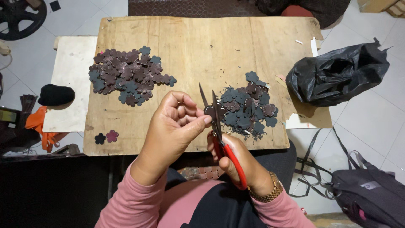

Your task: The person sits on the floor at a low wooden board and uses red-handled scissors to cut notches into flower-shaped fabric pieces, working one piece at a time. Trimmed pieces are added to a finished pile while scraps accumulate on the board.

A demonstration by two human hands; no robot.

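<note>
Head view: the left hand point(175, 122), fingers curled, pinches a dark flower cutout point(209, 111); the right hand point(238, 162) is clamped on red-handled scissors point(219, 135), blades open around it.

Two heaps of flower cutouts, left heap point(128, 76) and right heap point(249, 105); two loose flowers point(106, 137); one pair of scissors point(221, 139); one black bag point(337, 74).
</note>
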